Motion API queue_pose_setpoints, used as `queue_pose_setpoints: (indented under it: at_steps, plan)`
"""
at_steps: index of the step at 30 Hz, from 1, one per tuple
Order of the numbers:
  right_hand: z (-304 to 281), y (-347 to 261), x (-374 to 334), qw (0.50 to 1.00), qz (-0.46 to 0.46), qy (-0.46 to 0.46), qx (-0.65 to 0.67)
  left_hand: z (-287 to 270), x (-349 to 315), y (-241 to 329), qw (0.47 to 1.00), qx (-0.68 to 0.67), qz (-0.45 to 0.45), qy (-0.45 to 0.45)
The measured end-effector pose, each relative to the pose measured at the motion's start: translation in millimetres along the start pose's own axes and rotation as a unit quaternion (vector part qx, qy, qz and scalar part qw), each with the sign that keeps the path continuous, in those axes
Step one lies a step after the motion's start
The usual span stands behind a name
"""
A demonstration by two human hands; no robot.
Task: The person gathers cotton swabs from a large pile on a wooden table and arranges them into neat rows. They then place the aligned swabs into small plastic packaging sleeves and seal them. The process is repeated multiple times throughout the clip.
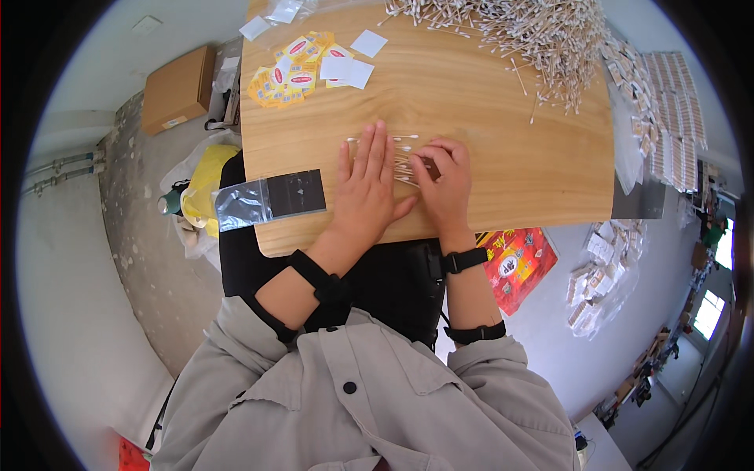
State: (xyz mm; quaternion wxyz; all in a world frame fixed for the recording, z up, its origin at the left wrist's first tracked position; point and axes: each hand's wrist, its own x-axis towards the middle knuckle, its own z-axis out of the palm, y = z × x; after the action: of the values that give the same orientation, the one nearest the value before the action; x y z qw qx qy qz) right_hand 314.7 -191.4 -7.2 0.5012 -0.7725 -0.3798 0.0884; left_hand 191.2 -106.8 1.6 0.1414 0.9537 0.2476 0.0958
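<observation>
A small row of white-tipped cotton swabs (401,164) lies on the wooden table (510,173) between my two hands. My left hand (366,179) is flat over the left part of them, fingers stretched out and thumb spread, hiding much of their length. At their right ends my right hand (444,174) is curled, with thumb and fingers bent toward each other. Whatever sits between those fingertips is hidden. Left of my left hand, a clear plastic bag (242,206) lies with a dark flat strip (296,194) over the table's edge.
A big heap of loose cotton swabs (542,39) covers the far right. Yellow printed labels (294,71) and white cards (355,73) lie far left. Bundled swab packs (671,102) are stacked beyond the right edge. Below are a red printed bag (514,267) and more packs (601,271).
</observation>
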Motion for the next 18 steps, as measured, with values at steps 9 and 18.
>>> queue_pose_setpoints:
  at_steps: [9,18]
  plan:
    - [-17.5,11.9,4.7,0.994,-0.089,-0.031,-0.050,-3.7,-5.8,-0.5,0.999,-0.010,0.013,-0.029]
    - [-33.8,-12.2,2.3,0.990,-0.100,-0.070,-0.065,-0.5,-7.2,-3.5,1.000,-0.028,0.014,0.000]
